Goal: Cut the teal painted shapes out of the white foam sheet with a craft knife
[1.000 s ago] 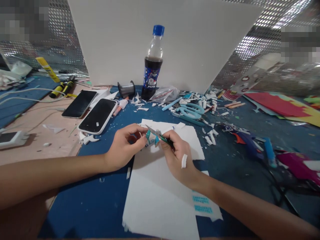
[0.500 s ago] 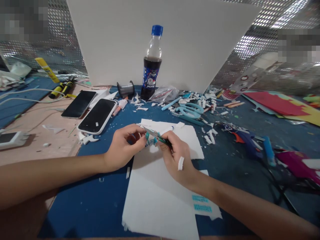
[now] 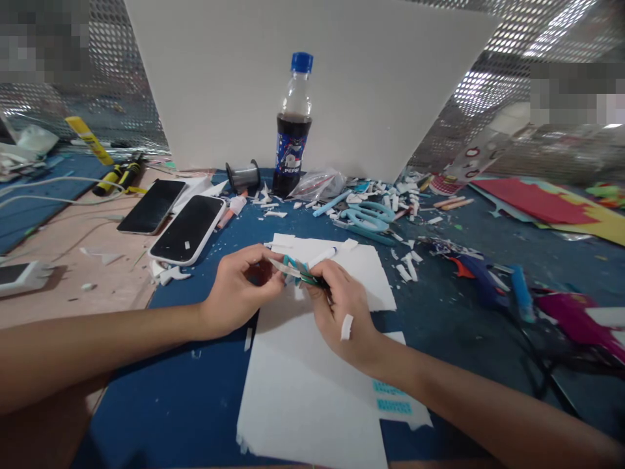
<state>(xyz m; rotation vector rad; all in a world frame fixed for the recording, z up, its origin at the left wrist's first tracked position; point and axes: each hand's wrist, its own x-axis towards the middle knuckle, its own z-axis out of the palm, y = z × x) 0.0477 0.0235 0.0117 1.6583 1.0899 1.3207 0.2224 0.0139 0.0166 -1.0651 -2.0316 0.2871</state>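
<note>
Over a white sheet (image 3: 312,397), both hands meet around a small teal piece (image 3: 293,262). My left hand (image 3: 239,286) pinches this piece between thumb and fingers. Closed around the dark green handle of a craft knife (image 3: 283,266), my right hand (image 3: 344,306) keeps the blade against the teal piece, its tip pointing at my left fingers. A white scrap (image 3: 346,327) clings to the back of my right hand. Just behind the hands lies a white marker (image 3: 323,255). Teal printed strips (image 3: 394,406) rest on paper under my right forearm.
A cola bottle (image 3: 292,140) stands before a white board (image 3: 351,85). Blue scissors (image 3: 368,216) lie among white scraps. Two phones (image 3: 188,229) rest at left, near a wire spool (image 3: 243,176). Glue guns (image 3: 481,277) and coloured sheets (image 3: 537,198) are on the right.
The knife blade has tilted and its tip has dropped slightly toward my left fingertips. The teal piece has turned a little between the hands. The whole view has shifted slightly.
</note>
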